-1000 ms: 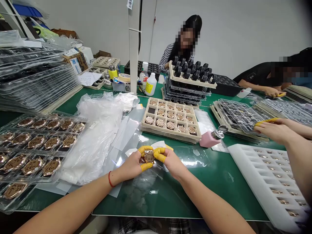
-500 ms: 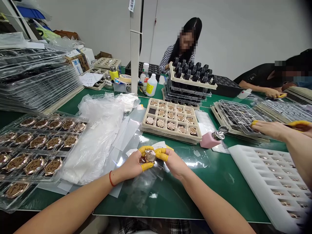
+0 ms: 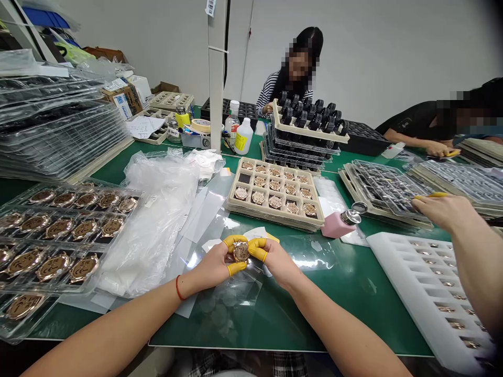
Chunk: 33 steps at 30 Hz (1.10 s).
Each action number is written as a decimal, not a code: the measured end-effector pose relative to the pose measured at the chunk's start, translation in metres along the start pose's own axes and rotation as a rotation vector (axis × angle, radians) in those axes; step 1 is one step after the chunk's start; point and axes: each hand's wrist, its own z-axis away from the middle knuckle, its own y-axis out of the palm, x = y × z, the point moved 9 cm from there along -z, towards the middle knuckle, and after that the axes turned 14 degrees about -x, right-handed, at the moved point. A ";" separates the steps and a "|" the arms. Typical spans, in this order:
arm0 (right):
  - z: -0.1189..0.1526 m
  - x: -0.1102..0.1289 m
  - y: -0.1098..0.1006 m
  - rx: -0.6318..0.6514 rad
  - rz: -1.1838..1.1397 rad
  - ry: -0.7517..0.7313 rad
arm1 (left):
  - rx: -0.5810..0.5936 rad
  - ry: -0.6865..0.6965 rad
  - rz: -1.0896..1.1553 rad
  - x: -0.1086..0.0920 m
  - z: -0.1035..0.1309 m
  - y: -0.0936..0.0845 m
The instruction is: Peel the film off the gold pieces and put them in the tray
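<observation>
A round rose-gold watch case (image 3: pixel 241 252) is held over the table, its dark brown printed face turned up. My left hand (image 3: pixel 215 264), with yellow finger cots on thumb and finger, grips it from the left, around top and bottom. My right hand (image 3: pixel 277 262), also in yellow cots, pinches at the case's right edge; whether something thin is between those fingertips is hidden. Clear plastic film (image 3: pixel 231 303) lies on the table below the hands. Beyond them, a beige compartment tray (image 3: pixel 275 215) carries several similar watch cases.
Clear trays of watch cases (image 3: pixel 84 229) and a plastic bag (image 3: pixel 149 235) lie left. A pink pump bottle (image 3: pixel 336 225) stands right of the beige tray. A white foam tray (image 3: pixel 396 272) is at right, where a co-worker's arm (image 3: pixel 467 230) reaches in. Stacked trays stand behind.
The watch case has tilted in my fingers, its face changing from shiny pale to dark brown with printing. The co-worker's arm at right has shifted slightly.
</observation>
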 end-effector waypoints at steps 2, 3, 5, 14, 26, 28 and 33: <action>-0.001 -0.002 -0.001 -0.011 0.006 -0.002 | 0.004 -0.003 0.000 -0.001 0.000 0.000; -0.001 -0.003 -0.001 -0.015 0.012 -0.003 | 0.004 -0.003 -0.004 -0.001 0.001 0.000; -0.001 -0.004 0.000 -0.022 0.031 -0.003 | 0.000 -0.004 -0.015 -0.002 0.001 0.000; -0.007 0.027 -0.050 -0.296 0.869 -0.484 | 0.006 -0.068 0.054 0.014 -0.007 0.000; 0.016 0.028 -0.036 -0.360 0.959 -0.668 | -0.007 0.000 -0.008 0.007 -0.007 -0.001; 0.029 0.031 -0.013 -0.265 0.890 -0.789 | 0.007 0.022 0.005 0.005 -0.006 0.000; 0.022 0.009 0.010 -0.246 1.113 -0.814 | 0.052 0.027 0.040 0.007 -0.007 0.004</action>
